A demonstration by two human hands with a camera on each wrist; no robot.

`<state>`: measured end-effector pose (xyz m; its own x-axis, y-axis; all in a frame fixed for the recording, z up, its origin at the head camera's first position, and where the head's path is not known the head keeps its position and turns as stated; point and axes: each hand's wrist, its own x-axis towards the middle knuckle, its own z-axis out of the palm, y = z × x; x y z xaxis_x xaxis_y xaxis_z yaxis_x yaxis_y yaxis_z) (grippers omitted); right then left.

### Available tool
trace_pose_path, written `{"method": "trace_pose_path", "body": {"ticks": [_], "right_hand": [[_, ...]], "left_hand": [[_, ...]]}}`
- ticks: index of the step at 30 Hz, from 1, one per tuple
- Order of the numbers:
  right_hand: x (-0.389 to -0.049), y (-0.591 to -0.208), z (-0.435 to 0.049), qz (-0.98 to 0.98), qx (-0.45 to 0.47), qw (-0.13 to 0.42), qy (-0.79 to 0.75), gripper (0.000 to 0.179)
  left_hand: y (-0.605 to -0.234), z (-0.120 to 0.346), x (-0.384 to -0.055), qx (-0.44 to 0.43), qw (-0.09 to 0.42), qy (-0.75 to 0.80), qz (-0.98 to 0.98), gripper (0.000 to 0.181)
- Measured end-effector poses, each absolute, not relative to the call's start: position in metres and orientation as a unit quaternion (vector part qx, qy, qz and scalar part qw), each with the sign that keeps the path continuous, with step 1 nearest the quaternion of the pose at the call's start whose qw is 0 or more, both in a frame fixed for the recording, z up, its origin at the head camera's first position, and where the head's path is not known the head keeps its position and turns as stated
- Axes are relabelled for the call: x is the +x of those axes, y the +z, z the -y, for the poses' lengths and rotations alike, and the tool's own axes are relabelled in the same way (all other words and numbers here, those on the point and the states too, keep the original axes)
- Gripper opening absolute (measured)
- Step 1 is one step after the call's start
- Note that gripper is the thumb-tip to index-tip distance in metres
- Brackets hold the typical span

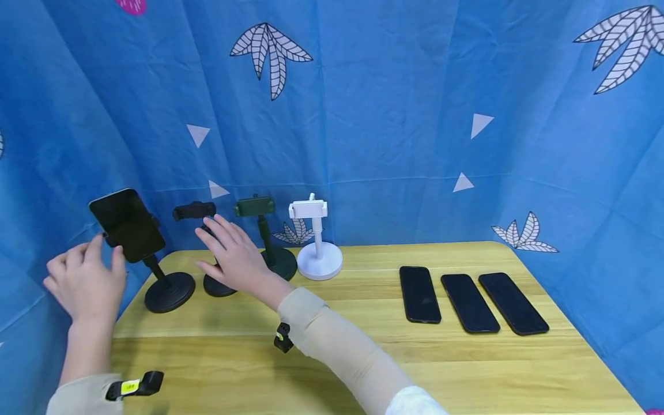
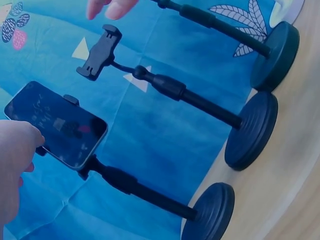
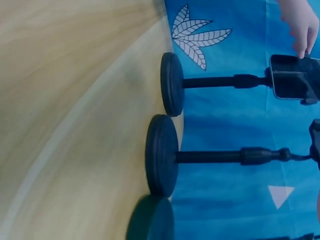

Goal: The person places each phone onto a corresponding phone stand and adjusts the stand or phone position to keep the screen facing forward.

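A dark smartphone [image 1: 127, 225] sits tilted in the clamp of the leftmost black phone stand [image 1: 170, 292]. My left hand [image 1: 87, 276] is at the phone's left edge, fingertips beside the clamp's side; the left wrist view shows the thumb [image 2: 34, 135] right at that edge. Fingers apart, my right hand [image 1: 236, 253] hovers in front of a second black phone stand [image 2: 200, 107], whose clamp [image 2: 102, 52] holds nothing. The right hand overlaps part of this stand's pole in the head view, and only its fingertips [image 2: 116, 7] show in the left wrist view.
A dark green phone stand [image 1: 282, 264] and a white one [image 1: 320, 262] stand farther right along the back edge. Three dark smartphones [image 1: 420, 294] lie flat on the right side of the wooden table [image 1: 467, 380]. Blue patterned cloth [image 1: 384, 115] hangs behind and at the sides.
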<state>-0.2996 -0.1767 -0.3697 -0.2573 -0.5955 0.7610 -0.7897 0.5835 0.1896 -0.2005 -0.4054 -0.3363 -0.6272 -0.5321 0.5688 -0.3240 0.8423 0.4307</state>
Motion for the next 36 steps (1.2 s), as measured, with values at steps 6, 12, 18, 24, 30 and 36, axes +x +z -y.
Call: {"method": "trace_pose_path", "body": {"ticks": [6,12,18,24,30,36], "right_hand": [[-0.297,-0.382,0.159,0.796,0.428,0.405,0.136,0.065],[-0.294,-0.390,0.143,0.779,0.433,0.424,0.158,0.059],[-0.291,-0.393,0.127,0.767,0.439,0.427,0.191,0.053],[-0.289,-0.397,0.114,0.759,0.435,0.431,0.221,0.052],[-0.288,-0.405,0.099,0.755,0.420,0.438,0.249,0.051],[-0.289,-0.414,0.081,0.763,0.397,0.445,0.247,0.052]], "left_hand": [[-0.338,0.396,-0.197,0.241,0.388,-0.151,0.877,0.051],[-0.341,0.385,-0.192,0.220,0.436,-0.169,0.856,0.047],[-0.347,0.371,-0.192,0.182,0.479,-0.169,0.842,0.041],[-0.350,0.355,-0.192,0.162,0.480,-0.175,0.844,0.039],[-0.354,0.346,-0.199,0.114,0.499,-0.158,0.845,0.039],[-0.354,0.336,-0.207,0.095,0.492,-0.167,0.849,0.040]]}}
